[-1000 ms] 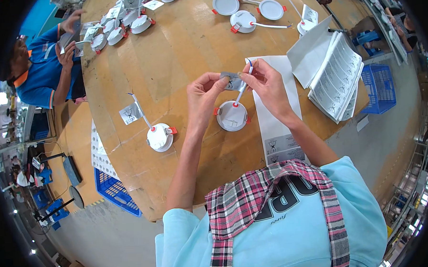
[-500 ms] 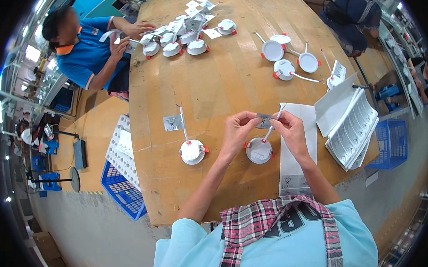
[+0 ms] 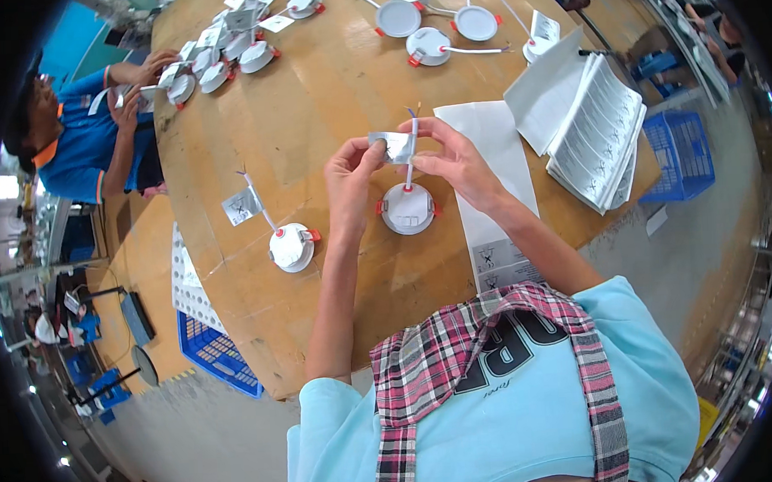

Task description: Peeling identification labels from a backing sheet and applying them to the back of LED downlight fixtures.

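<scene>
A white round downlight (image 3: 408,210) with red clips lies on the table in front of me, its white cable (image 3: 413,136) pointing away. A silver label (image 3: 393,147) sits against that cable and sticks out to its left. My left hand (image 3: 351,178) pinches the label's left part between thumb and fingers. With thumb and forefinger, my right hand (image 3: 459,167) grips the cable at the label's edge. To the left lies another downlight (image 3: 292,248), a silver label (image 3: 241,206) attached to its cable like a flag.
A label sheet (image 3: 494,141) lies under my right forearm, beside a thick stack of label sheets (image 3: 590,137). Several downlights (image 3: 429,46) lie further off; a labelled pile (image 3: 223,52) is near a co-worker (image 3: 97,137). Blue baskets (image 3: 679,155) stand past the table edges.
The view has shifted, so the table things appear further left and higher. The label, earlier held between both hands, now sits spread against the cable. My right fingers have closed on the cable.
</scene>
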Available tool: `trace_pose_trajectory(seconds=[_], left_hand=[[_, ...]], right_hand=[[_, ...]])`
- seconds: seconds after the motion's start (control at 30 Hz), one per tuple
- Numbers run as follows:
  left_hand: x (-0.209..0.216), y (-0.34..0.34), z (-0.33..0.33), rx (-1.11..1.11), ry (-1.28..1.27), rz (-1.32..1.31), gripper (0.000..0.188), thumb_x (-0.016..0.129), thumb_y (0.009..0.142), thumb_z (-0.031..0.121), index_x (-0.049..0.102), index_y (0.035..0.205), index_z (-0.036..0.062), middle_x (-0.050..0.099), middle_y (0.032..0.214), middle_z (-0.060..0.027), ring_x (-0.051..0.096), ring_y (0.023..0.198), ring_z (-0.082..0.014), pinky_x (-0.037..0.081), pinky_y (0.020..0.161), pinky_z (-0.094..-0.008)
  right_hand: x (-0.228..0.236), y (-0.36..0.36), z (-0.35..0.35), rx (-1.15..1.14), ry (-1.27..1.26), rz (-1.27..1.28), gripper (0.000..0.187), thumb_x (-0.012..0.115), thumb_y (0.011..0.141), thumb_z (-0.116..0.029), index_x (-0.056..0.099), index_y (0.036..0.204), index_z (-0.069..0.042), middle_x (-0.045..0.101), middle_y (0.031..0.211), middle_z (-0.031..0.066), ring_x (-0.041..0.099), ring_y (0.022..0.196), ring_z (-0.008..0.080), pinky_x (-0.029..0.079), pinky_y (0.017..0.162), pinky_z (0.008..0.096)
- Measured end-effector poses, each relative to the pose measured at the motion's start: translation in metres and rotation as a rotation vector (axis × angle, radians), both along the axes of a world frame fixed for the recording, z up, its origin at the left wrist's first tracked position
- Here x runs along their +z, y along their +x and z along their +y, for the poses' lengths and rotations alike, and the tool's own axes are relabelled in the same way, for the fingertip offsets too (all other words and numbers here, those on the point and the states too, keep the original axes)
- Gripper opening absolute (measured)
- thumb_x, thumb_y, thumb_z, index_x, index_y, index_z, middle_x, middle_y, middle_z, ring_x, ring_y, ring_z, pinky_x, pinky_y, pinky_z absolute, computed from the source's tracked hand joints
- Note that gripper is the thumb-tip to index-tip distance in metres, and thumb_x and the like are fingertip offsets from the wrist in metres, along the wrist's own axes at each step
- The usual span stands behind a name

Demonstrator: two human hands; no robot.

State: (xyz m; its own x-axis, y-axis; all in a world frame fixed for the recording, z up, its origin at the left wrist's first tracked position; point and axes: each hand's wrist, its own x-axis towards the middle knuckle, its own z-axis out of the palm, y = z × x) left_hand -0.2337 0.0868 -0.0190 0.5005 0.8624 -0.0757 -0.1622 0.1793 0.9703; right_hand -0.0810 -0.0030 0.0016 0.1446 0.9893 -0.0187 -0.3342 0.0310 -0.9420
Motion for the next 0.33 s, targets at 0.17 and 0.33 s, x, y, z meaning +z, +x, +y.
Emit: trace_pose_trajectory(seconds=[0.17,0.33], left_hand=[[-0.008,-0.001,0.003,-0.06,-0.056,0.021,0.017,0.063,0.091,0.018,0.066,0.097,0.002,0.067,0.09,-0.0041,0.062,0.081,-0.0095,0.05,0.077,-0.0256],[-0.008,-0.004,0.004,-0.075,-0.017,0.055,0.016,0.064,0.09,0.016,0.066,0.097,0.0014,0.068,0.09,-0.0049,0.063,0.081,-0.0104,0.05,0.078,-0.0263]], right_hand=[[-0.009,0.003,0.0,0.085,0.021,0.094,0.039,0.057,0.088,-0.004,0.046,0.125,0.0,0.051,0.119,0.0105,0.066,0.092,0.0204,0.053,0.081,0.0309],[-0.016,0.006,-0.005,0.095,0.03,0.149,0.04,0.057,0.09,-0.007,0.044,0.128,-0.003,0.049,0.123,0.011,0.064,0.093,0.0233,0.052,0.086,0.0369]])
